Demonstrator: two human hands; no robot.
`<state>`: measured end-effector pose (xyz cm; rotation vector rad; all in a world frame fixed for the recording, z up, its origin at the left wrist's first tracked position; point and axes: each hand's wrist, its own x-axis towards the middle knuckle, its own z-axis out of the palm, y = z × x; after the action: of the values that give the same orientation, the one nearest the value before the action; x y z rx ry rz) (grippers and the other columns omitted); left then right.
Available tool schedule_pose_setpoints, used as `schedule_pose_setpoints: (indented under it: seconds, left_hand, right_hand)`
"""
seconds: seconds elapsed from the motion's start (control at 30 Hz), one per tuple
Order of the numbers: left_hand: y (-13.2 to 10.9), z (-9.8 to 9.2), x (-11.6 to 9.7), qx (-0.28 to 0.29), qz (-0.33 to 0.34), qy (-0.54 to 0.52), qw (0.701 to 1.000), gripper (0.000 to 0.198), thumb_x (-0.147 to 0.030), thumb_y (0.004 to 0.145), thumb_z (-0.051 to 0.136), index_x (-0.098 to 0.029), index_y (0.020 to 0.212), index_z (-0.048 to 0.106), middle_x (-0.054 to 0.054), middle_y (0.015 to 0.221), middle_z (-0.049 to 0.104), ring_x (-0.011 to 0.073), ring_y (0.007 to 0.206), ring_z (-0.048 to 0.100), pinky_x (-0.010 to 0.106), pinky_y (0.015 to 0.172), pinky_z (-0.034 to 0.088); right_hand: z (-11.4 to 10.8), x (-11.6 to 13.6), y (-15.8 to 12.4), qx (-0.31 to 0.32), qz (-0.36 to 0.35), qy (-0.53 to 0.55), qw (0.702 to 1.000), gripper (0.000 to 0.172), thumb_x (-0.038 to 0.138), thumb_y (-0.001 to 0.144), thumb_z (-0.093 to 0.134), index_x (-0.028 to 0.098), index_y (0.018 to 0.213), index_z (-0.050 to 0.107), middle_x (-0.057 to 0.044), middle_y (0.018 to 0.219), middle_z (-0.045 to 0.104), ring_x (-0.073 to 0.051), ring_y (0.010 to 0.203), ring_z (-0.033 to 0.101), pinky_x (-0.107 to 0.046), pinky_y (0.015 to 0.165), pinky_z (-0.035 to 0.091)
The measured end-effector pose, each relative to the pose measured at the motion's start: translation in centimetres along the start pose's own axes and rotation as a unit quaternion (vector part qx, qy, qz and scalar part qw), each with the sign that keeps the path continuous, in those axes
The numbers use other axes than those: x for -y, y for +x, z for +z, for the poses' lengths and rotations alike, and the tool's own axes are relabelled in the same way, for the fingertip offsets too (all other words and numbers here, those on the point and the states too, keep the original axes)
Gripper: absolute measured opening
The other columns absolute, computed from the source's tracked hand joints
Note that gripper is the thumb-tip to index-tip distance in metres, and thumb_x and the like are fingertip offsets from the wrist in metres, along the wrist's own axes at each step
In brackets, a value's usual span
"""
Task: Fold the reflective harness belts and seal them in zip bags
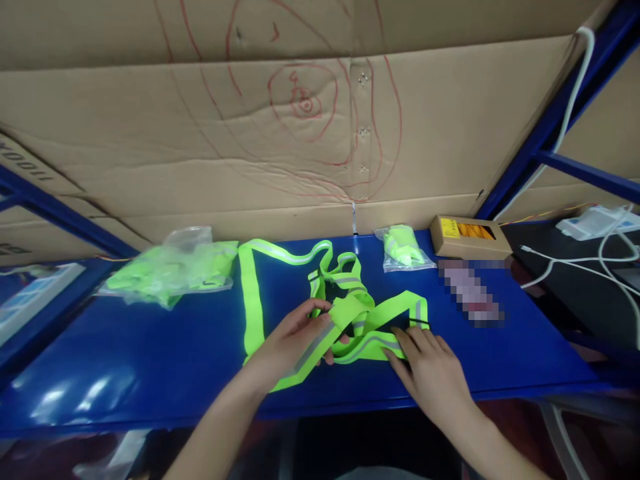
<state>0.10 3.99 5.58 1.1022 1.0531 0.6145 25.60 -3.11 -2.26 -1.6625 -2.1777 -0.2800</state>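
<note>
A neon yellow reflective strap vest (pixel 320 293) with grey reflective bands lies spread and tangled on the blue shelf (pixel 150 360). My left hand (pixel 295 337) is closed around a band of the vest near its middle, thumb over the strap. My right hand (pixel 425 360) lies flat on the vest's right end, fingers stretched out and pressing the strap down onto the shelf.
Plastic bags of folded neon vests (pixel 173 270) lie at the back left, a small bagged vest (pixel 403 248) at the back right. A cardboard box (pixel 467 237), a blurred object (pixel 470 290), white cables and a power strip (pixel 595 223) sit right. Cardboard sheets (pixel 300 133) line the back.
</note>
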Motion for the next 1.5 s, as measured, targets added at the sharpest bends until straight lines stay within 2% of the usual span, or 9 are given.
schedule_pose_setpoints:
  seconds: [0.13, 0.23, 0.47, 0.6, 0.8, 1.03, 1.23, 1.37, 1.5]
  left_hand:
    - [-0.5, 0.3, -0.1, 0.011, 0.020, 0.004, 1.000, 0.057, -0.058, 0.090, 0.070, -0.020, 0.126, 0.048, 0.007, 0.093, 0.076, 0.0200, 0.069, 0.073, 0.028, 0.064, 0.051]
    - [-1.0, -0.2, -0.1, 0.006, 0.030, 0.003, 1.000, 0.059, -0.056, 0.089, 0.072, -0.019, 0.128, 0.049, 0.007, 0.090, 0.076, 0.0213, 0.071, 0.074, 0.029, 0.065, 0.051]
    - [-1.9, -0.8, 0.7, 0.016, 0.031, 0.011, 0.999, 0.061, -0.054, 0.090, 0.071, -0.020, 0.135, 0.049, 0.010, 0.102, 0.075, 0.0199, 0.070, 0.073, 0.028, 0.062, 0.051]
    - [-1.9, -0.8, 1.9, 0.055, 0.041, 0.060, 0.996, 0.061, -0.052, 0.095, 0.065, -0.021, 0.142, 0.044, 0.010, 0.103, 0.074, 0.0188, 0.076, 0.073, 0.029, 0.066, 0.053]
    - [-1.0, -1.4, 2.5, 0.037, 0.065, 0.031, 0.997, 0.062, -0.053, 0.094, 0.066, -0.019, 0.139, 0.043, 0.013, 0.111, 0.074, 0.0176, 0.074, 0.073, 0.027, 0.063, 0.051]
    - [-0.7, -1.4, 2.1, 0.037, 0.078, -0.013, 0.996, 0.061, -0.049, 0.092, 0.070, -0.018, 0.138, 0.044, 0.014, 0.109, 0.075, 0.0184, 0.075, 0.073, 0.027, 0.064, 0.051]
    - [-0.7, -1.6, 2.7, 0.060, 0.078, -0.044, 0.994, 0.055, -0.043, 0.094, 0.069, -0.019, 0.137, 0.044, 0.012, 0.107, 0.076, 0.0128, 0.058, 0.069, 0.026, 0.060, 0.052]
    - [-0.7, -1.4, 2.8, 0.049, 0.059, -0.040, 0.996, 0.053, -0.043, 0.094, 0.069, -0.020, 0.136, 0.046, 0.012, 0.106, 0.076, 0.0091, 0.048, 0.062, 0.022, 0.051, 0.047]
    - [-0.8, -1.0, 2.5, 0.060, 0.064, -0.030, 0.996, 0.055, -0.042, 0.093, 0.069, -0.020, 0.139, 0.046, 0.010, 0.101, 0.076, 0.0098, 0.049, 0.062, 0.022, 0.050, 0.048]
  right_hand:
    - [0.3, 2.6, 0.4, 0.002, 0.068, 0.039, 0.997, 0.040, 0.041, 0.103, 0.053, 0.016, 0.133, 0.063, -0.016, 0.105, 0.073, -0.032, 0.093, 0.072, -0.041, 0.071, 0.058]
    - [-1.1, 2.9, 0.2, 0.025, 0.075, 0.138, 0.987, 0.049, 0.047, 0.104, 0.052, 0.021, 0.145, 0.053, -0.015, 0.122, 0.072, -0.031, 0.105, 0.073, -0.040, 0.075, 0.063]
    - [-3.6, 2.4, -0.6, 0.126, -0.109, 0.176, 0.970, 0.046, 0.029, 0.102, 0.058, 0.034, 0.148, 0.054, -0.006, 0.146, 0.062, -0.029, 0.135, 0.057, -0.051, 0.111, 0.049]
    - [-2.3, 0.8, -1.1, 0.107, -0.093, 0.124, 0.982, 0.035, 0.034, 0.103, 0.057, 0.030, 0.137, 0.062, -0.007, 0.142, 0.064, -0.030, 0.132, 0.057, -0.054, 0.109, 0.046]
    - [-1.7, -2.0, -0.9, 0.046, -0.059, 0.054, 0.996, 0.024, 0.034, 0.106, 0.050, 0.020, 0.109, 0.069, -0.014, 0.131, 0.068, -0.032, 0.130, 0.059, -0.055, 0.108, 0.042]
    - [-1.2, -0.8, -0.5, 0.060, -0.084, 0.077, 0.992, 0.032, 0.027, 0.108, 0.046, 0.027, 0.135, 0.064, -0.009, 0.132, 0.069, -0.027, 0.123, 0.063, -0.049, 0.105, 0.043]
    - [0.1, -0.4, -1.2, 0.052, -0.046, 0.038, 0.997, 0.044, 0.038, 0.107, 0.050, 0.025, 0.149, 0.054, -0.014, 0.143, 0.060, -0.034, 0.131, 0.055, -0.052, 0.104, 0.044]
    - [-0.3, 0.0, -1.0, 0.042, -0.035, 0.052, 0.997, 0.046, 0.042, 0.106, 0.050, 0.022, 0.147, 0.055, -0.016, 0.148, 0.056, -0.036, 0.136, 0.050, -0.056, 0.108, 0.040]
    - [-1.4, -0.3, 1.7, 0.059, -0.020, 0.160, 0.985, 0.036, 0.037, 0.108, 0.046, 0.024, 0.138, 0.061, -0.012, 0.137, 0.064, -0.029, 0.128, 0.057, -0.046, 0.105, 0.045]
